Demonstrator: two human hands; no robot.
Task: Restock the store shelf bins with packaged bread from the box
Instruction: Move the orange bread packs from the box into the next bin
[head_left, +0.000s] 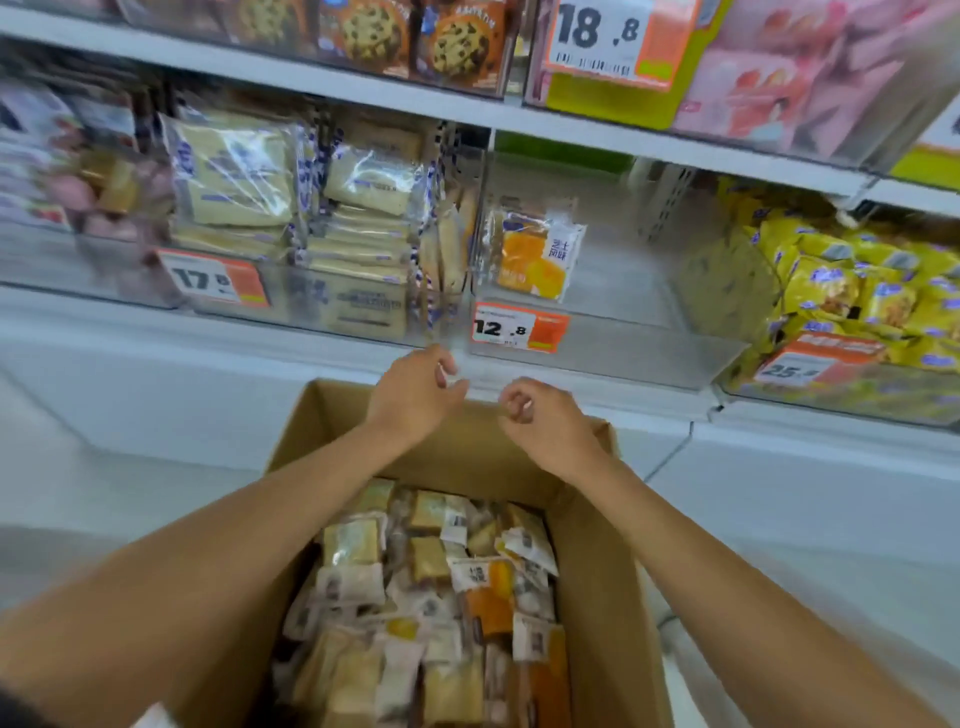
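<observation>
The far-left section of the middle shelf holds pink and white wrapped packets (78, 171), too blurred to identify. To their right, a clear plastic bin (280, 306) is stacked high with cream-coloured bread packets with blue-and-white edges (234, 171). An orange-and-white price label reading 17.8 (213, 283) is fixed to its front wall. On the shelf above stand orange boxes printed with chocolate-chip cookies (415, 36).

The left hand (415, 395) is raised over the far rim of the open brown cardboard box (597, 571), in front of the white shelf edge. Its fingers are loosely bent and relaxed, and it holds nothing. The box stands below the shelf and is filled with small clear-wrapped bread packets in tan, white and orange (431, 597), lying in a loose pile.

Above the box, the centre clear plastic bin (623, 353) contains one orange-and-white bread packet (535, 254), leaning upright at the bin's left side. A price label reading 12.8 (519, 327) sits on the front wall.

The right hand (545, 421) is just beside the left hand, not touching it, also over the far rim of the box. Its fingers are curled into the palm in a loose fist, and it grasps nothing.

Higher up are a price label reading 18.8 (608, 36) and pink cartons (779, 78). At far right, a third clear bin (831, 400) holds yellow snack packets (857, 291) behind a label reading 25.8 (810, 364).
</observation>
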